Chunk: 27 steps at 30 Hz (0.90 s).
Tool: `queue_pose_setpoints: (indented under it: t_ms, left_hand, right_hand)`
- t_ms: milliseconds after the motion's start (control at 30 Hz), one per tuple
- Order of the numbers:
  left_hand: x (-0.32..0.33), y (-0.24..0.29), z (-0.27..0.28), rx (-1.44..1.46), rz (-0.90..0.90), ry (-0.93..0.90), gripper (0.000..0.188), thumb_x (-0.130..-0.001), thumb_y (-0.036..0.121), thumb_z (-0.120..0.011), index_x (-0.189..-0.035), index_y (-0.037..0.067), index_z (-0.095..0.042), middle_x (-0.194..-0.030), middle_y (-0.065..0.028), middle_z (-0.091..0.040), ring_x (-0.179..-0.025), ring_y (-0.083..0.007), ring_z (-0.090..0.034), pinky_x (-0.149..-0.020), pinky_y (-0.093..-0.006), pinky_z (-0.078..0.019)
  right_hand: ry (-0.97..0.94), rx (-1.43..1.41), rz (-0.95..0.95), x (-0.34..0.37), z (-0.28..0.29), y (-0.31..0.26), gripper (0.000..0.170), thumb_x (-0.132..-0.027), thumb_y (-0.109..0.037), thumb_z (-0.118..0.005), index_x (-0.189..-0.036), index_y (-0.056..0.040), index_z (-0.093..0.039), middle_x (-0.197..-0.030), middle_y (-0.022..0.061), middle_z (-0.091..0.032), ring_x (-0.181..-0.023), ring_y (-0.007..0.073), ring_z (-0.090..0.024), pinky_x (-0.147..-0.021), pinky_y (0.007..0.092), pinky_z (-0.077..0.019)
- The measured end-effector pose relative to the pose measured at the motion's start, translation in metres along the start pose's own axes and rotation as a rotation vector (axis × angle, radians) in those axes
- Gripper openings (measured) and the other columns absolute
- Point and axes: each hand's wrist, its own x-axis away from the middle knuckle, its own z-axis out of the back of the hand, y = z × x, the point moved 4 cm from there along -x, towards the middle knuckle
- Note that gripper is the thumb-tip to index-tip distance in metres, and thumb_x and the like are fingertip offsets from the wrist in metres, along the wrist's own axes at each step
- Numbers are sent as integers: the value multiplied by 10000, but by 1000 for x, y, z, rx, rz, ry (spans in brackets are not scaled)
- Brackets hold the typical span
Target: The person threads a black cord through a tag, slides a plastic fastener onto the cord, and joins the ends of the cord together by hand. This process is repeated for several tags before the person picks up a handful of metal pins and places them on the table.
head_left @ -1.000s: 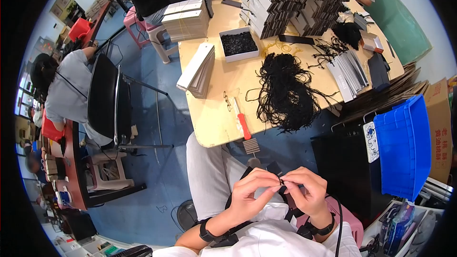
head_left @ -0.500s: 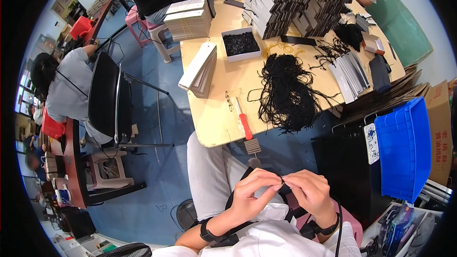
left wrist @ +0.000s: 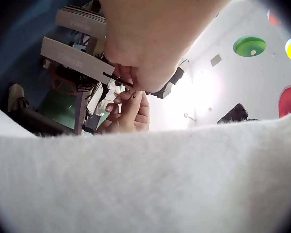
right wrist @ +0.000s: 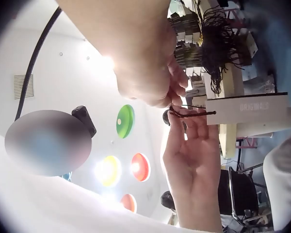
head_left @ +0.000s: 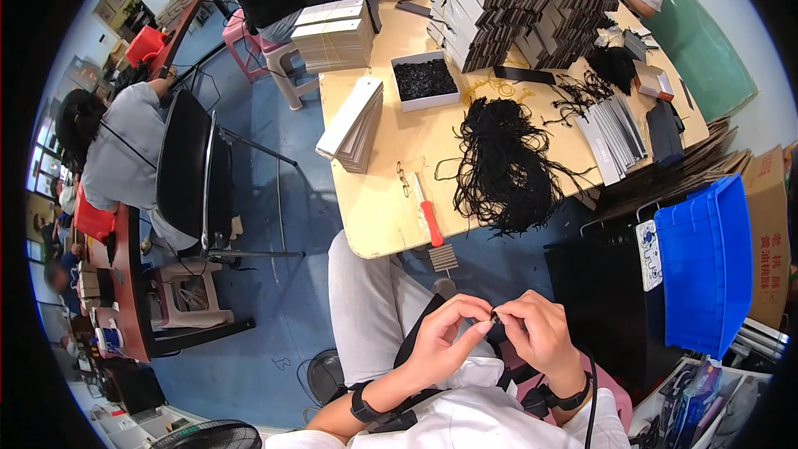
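My left hand point(head_left: 449, 339) and right hand point(head_left: 539, 337) meet fingertip to fingertip in front of my lap. Between them they pinch a thin black cord point(right wrist: 191, 115), of which a small dark bit shows at the fingertips in the head view. The cord runs through a hole at the end of a pale hang tag point(right wrist: 252, 110) printed with "ORIGINALS", which hangs on the left-hand side. From the left wrist, the tag point(left wrist: 72, 60) appears below the left hand, its cord leading up to the pinched fingers. The fingertips partly hide the cord's ends.
Ahead stands a table point(head_left: 378, 216) bearing a heap of black cords point(head_left: 507, 166), a white box of small black pieces point(head_left: 425, 100), stacked tags point(head_left: 353, 126) and a red-handled knife point(head_left: 430, 223). A blue crate point(head_left: 706, 266) is at right; a person sits at left.
Both hands stay together over the lap. The right fingers have shifted slightly, and more of the dark cord shows between the fingertips. The head view has moved a little.
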Motion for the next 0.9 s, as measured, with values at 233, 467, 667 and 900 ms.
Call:
queue_pose_setpoints:
  t_ms: [233, 467, 667, 900]
  left_hand:
    - [-1, 4, 3, -264, -33, 51, 82, -844, -46, -642, -925, -48, -628, -990, -133, -621, -917, -176, -588, -810, -283, -458]
    - [-1, 9, 0, -327, -99, 40, 79, -823, -69, -646, -902, -58, -640, -957, -144, -638, -870, -179, -604, -758, -274, -473]
    - [0, 8, 1, -308, -104, 19, 93, -834, -71, -635, -925, -51, -629, -967, -143, -635, -875, -182, -602, -771, -274, -470]
    - [1, 5, 2, 42, -17, 105, 91, -884, -16, -613, -973, -30, -607, -1058, -129, -597, -951, -180, -581, -849, -285, -460]
  right_hand:
    - [-8, 6, -12, 2, -2, 2, 211, -735, 95, -660, -891, -6, -561, -707, 76, -583, -538, 190, -539, -436, 276, -406]
    - [-22, 61, 58, 7, -4, 4, 310, -692, 97, -691, -940, 12, -526, -745, 101, -582, -607, 240, -568, -486, 311, -456]
    - [35, 37, 103, 8, -6, 4, 310, -688, 110, -687, -938, 16, -529, -743, 100, -581, -601, 232, -565, -477, 306, -452]
    - [46, -164, -6, 11, -9, 11, 316, -687, 117, -685, -951, 4, -551, -744, 94, -591, -586, 218, -569, -483, 291, -451]
